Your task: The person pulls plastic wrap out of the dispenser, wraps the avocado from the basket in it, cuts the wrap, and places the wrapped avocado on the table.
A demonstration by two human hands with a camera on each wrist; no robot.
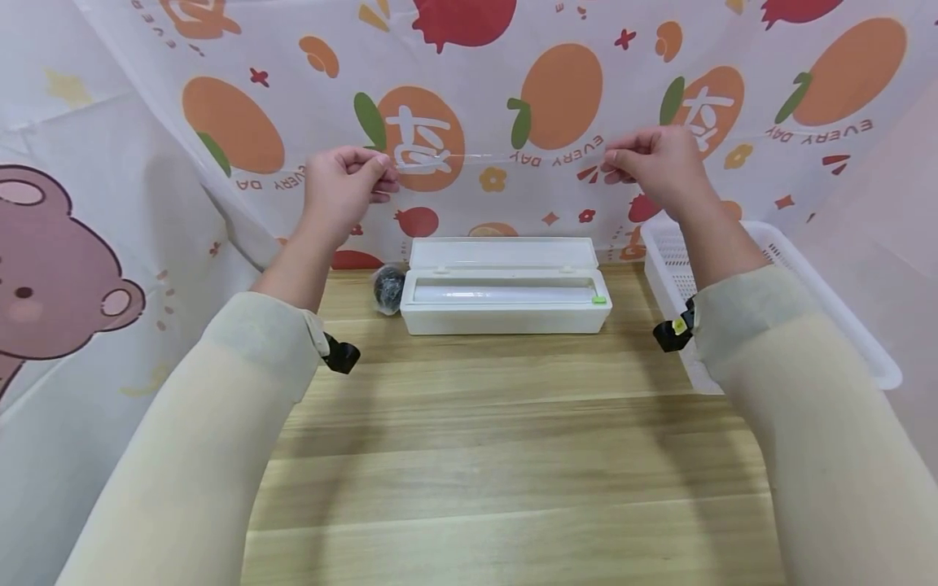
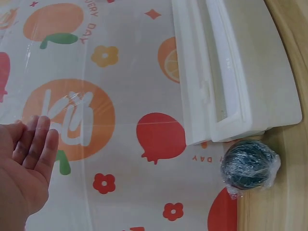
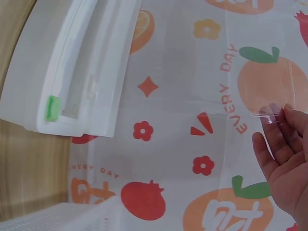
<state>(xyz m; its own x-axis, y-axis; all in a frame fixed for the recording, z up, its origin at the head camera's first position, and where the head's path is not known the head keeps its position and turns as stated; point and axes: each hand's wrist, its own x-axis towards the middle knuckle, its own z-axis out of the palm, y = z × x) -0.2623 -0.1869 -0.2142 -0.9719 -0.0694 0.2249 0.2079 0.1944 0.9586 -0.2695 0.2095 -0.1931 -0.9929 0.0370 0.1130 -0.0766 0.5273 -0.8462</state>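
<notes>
**Readable lettering: only on the printed backdrop**

The white fabric backdrop printed with orange fruits, red pomegranates and small flowers (image 1: 557, 49) carries the English words "EVERY DAY" in small orange capitals, curved beside the fruits. In the head view they stand upside down, under the orange fruits at the centre and at the right. In the right wrist view "EVERY" runs along the edge of one orange. In the left wrist view only "DAY" shows. Several oranges bear a large white character, too stylised to read. The white plastic dispenser box (image 1: 506, 313) shows no legible marking.
</notes>
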